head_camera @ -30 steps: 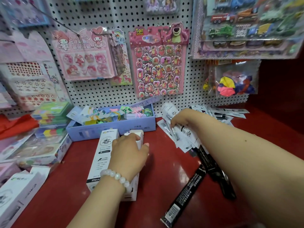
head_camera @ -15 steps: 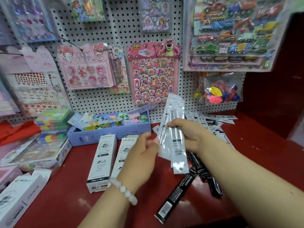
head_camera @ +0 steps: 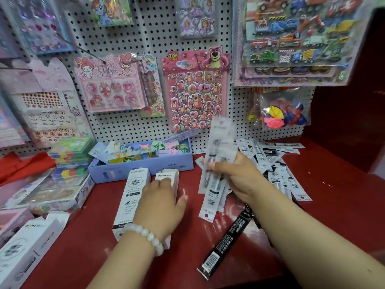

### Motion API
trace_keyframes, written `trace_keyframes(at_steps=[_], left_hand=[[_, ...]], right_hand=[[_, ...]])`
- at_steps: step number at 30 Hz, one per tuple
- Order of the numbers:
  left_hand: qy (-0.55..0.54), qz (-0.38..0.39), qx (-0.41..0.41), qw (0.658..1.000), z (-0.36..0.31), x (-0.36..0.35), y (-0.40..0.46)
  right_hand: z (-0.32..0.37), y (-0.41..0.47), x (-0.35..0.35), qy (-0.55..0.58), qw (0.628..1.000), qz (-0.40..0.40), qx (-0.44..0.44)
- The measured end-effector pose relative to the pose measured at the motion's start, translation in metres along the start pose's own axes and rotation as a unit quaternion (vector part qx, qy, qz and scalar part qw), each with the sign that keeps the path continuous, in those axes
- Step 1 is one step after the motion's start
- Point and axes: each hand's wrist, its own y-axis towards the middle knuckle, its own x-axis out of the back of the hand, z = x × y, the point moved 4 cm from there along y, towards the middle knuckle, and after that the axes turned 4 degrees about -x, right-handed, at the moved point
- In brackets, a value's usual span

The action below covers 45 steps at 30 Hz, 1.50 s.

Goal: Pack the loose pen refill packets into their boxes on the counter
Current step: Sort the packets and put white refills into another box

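Observation:
My right hand [head_camera: 237, 178] grips a small bunch of clear pen refill packets [head_camera: 216, 163], held upright above the red counter [head_camera: 333, 215]. My left hand [head_camera: 160, 207] lies palm down on a white refill box [head_camera: 169, 178], fingers spread over it. A second white refill box [head_camera: 133, 197] lies flat just left of it. More loose refill packets [head_camera: 277, 163] are heaped against the pegboard behind my right hand. Black refill packets [head_camera: 227, 245] lie by my right forearm.
A lilac tray of coloured clips [head_camera: 141, 165] stands behind the boxes. Another white box [head_camera: 27, 247] lies at the front left beside stacked sticker packs [head_camera: 52, 195]. Sticker sheets and a bag of balloons [head_camera: 281, 113] hang on the pegboard [head_camera: 145, 38].
My right hand lifted a bunch of packets off the heap and holds them upright. My left hand came off the box toward the packets, then dropped back onto the box.

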Motion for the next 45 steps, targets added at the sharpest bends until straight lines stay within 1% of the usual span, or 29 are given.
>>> trace_keyframes(at_steps=[2, 4, 6, 10, 12, 13, 14, 16, 19, 21, 22, 24, 26, 28, 29, 32, 35, 38, 40, 42, 43, 45], left_hand=[[0.048, 0.035, 0.018, 0.998, 0.003, -0.010, -0.001], [0.091, 0.039, 0.035, 0.994, 0.005, -0.015, -0.002], [0.113, 0.036, 0.059, 0.991, 0.007, -0.018, -0.002], [0.108, 0.041, 0.084, 0.990, 0.012, -0.025, -0.002], [0.081, 0.036, 0.077, 0.993, 0.012, -0.025, -0.002], [0.076, 0.026, 0.065, 0.995, 0.011, -0.023, -0.003], [0.078, 0.011, 0.046, 0.996, 0.008, -0.020, -0.004], [0.090, -0.017, 0.008, 0.996, 0.001, -0.014, -0.006], [0.062, -0.025, -0.005, 0.998, -0.003, -0.010, -0.007], [-0.009, -0.032, 0.020, 0.999, 0.000, -0.008, -0.005], [-0.059, -0.049, 0.036, 0.996, 0.002, -0.006, -0.004], [-0.168, -0.105, 0.061, 0.978, 0.004, 0.003, -0.003], [-0.245, -0.173, 0.051, 0.953, 0.001, 0.014, -0.005], [-0.276, -0.223, 0.027, 0.935, -0.004, 0.020, -0.008], [-0.285, -0.235, 0.021, 0.929, -0.005, 0.021, -0.010], [-0.295, -0.247, 0.016, 0.923, -0.007, 0.017, -0.013], [-0.269, -0.250, -0.011, 0.930, -0.009, 0.015, -0.014], [-0.244, -0.245, -0.037, 0.937, -0.012, 0.018, -0.017], [-0.234, -0.242, -0.063, 0.940, -0.015, 0.021, -0.020], [-0.229, -0.241, -0.086, 0.939, -0.017, 0.021, -0.022], [-0.230, -0.239, -0.086, 0.939, -0.016, 0.021, -0.023], [-0.234, -0.237, -0.078, 0.940, -0.018, 0.022, -0.024]], right_hand=[[-0.006, -0.001, -0.002, -0.036, 0.999, 0.001, -0.001], [-0.010, -0.002, -0.006, -0.065, 0.998, 0.008, 0.001], [-0.013, -0.003, -0.009, -0.085, 0.996, 0.017, 0.003], [-0.017, -0.007, -0.014, -0.133, 0.990, 0.036, -0.008], [-0.019, -0.008, -0.014, -0.154, 0.988, 0.022, -0.009], [-0.018, -0.007, -0.015, -0.146, 0.989, 0.009, -0.009], [-0.018, -0.007, -0.015, -0.123, 0.992, -0.007, -0.011], [-0.017, -0.003, -0.013, -0.025, 0.998, -0.039, -0.037], [-0.014, 0.002, -0.004, 0.139, 0.984, -0.065, -0.093], [-0.012, 0.003, 0.003, 0.192, 0.973, -0.068, -0.113], [-0.011, 0.003, 0.006, 0.197, 0.970, -0.077, -0.118], [-0.010, 0.004, 0.012, 0.196, 0.969, -0.108, -0.104], [-0.007, 0.006, 0.016, 0.168, 0.974, -0.128, -0.078], [-0.006, 0.009, 0.019, 0.115, 0.984, -0.129, -0.048], [-0.005, 0.009, 0.018, 0.082, 0.989, -0.121, -0.031], [-0.005, 0.004, 0.011, -0.043, 0.994, -0.095, 0.012], [-0.006, -0.002, 0.003, -0.147, 0.987, -0.064, 0.023], [0.000, -0.004, 0.001, -0.254, 0.965, -0.045, 0.042], [0.006, -0.006, 0.000, -0.307, 0.950, -0.032, 0.052], [0.008, -0.007, 0.001, -0.330, 0.942, -0.029, 0.045], [0.010, -0.009, 0.000, -0.324, 0.945, -0.027, 0.045], [0.018, -0.015, -0.007, -0.281, 0.957, -0.008, 0.074]])
